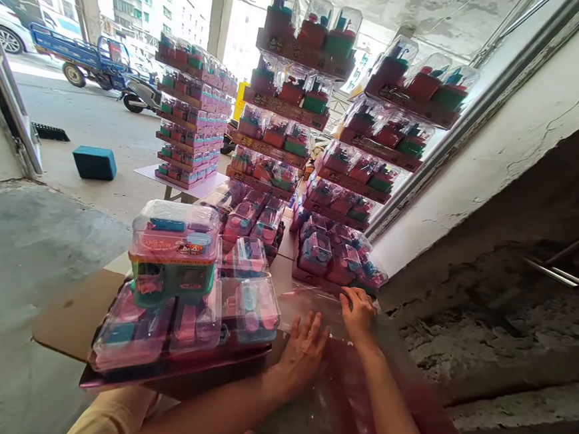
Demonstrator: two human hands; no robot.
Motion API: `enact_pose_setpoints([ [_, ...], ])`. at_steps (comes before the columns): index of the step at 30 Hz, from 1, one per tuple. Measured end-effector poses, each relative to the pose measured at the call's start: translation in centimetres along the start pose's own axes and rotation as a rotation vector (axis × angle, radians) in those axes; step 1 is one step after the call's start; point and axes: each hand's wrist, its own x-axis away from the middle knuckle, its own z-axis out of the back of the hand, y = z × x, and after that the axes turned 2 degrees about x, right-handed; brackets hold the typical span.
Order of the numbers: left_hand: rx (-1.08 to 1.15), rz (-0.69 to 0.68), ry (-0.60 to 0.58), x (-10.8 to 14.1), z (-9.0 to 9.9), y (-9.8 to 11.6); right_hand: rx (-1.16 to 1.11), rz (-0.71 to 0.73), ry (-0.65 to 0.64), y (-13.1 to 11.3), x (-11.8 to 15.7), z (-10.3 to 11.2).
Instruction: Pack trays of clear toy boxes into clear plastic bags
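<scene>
A clear plastic film (300, 303), perhaps a large bag, spreads over the work surface in front of me. My left hand (303, 352) lies on it with its fingers spread. Farther forward and to the right, my right hand (359, 316) has its fingers bent around the film's edge, close to a tray of toy boxes. Left of my hands sits a cardboard display tray (177, 372) holding several clear-lidded toy boxes (256, 315). On top of those rests one more toy box (174, 251), with a green base and a printed band.
Several tall stacks of filled trays (280, 112) stand ahead, with another stack (192, 116) on a table farther left. A cardboard flap (69, 313) juts out at left. A blue block (94, 163) lies on the floor. A sloping wall (498, 166) bounds the right side.
</scene>
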Motion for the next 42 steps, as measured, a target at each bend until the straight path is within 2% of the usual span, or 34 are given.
enact_pose_setpoints([
  [6, 0.018, -0.057, -0.007, -0.1, 0.5, 0.0, 0.060, -0.166, -0.017, 1.9, -0.1, -1.1],
  [10, 0.054, -0.023, -0.072, -1.5, -0.3, 0.2, 0.079, -0.349, -0.016, 5.0, -0.4, -1.8],
  [14, 0.061, 0.049, -0.114, -3.1, -1.3, 0.2, 0.061, -0.461, -0.102, 9.0, 0.7, -1.8],
  [18, 0.076, 0.151, -0.153, -5.1, -1.7, 0.4, 0.002, -0.484, -0.188, 11.7, 2.5, -1.6],
  [21, 0.055, 0.221, -0.224, -7.2, -1.7, 0.6, -0.042, -0.508, -0.185, 13.1, 3.1, -1.5],
  [25, 0.041, 0.231, -0.295, -10.2, -1.8, 0.9, -0.072, -0.650, -0.149, 15.6, 3.4, -0.6],
  [28, 0.055, 0.262, -0.325, -11.8, -1.9, 0.9, -0.154, -0.748, -0.202, 17.4, 4.3, 0.8],
  [31, 0.077, 0.295, -0.336, -12.8, -1.6, 0.9, -0.300, -0.757, -0.272, 18.0, 5.5, 1.8],
  [34, 0.106, 0.313, -0.349, -13.6, -1.2, 0.9, -0.420, -0.740, -0.275, 17.6, 6.3, 2.1],
  [42, 0.295, 0.361, -0.525, -14.5, 0.0, 1.3, -0.620, -0.784, -0.243, 15.6, 7.0, 2.8],
])
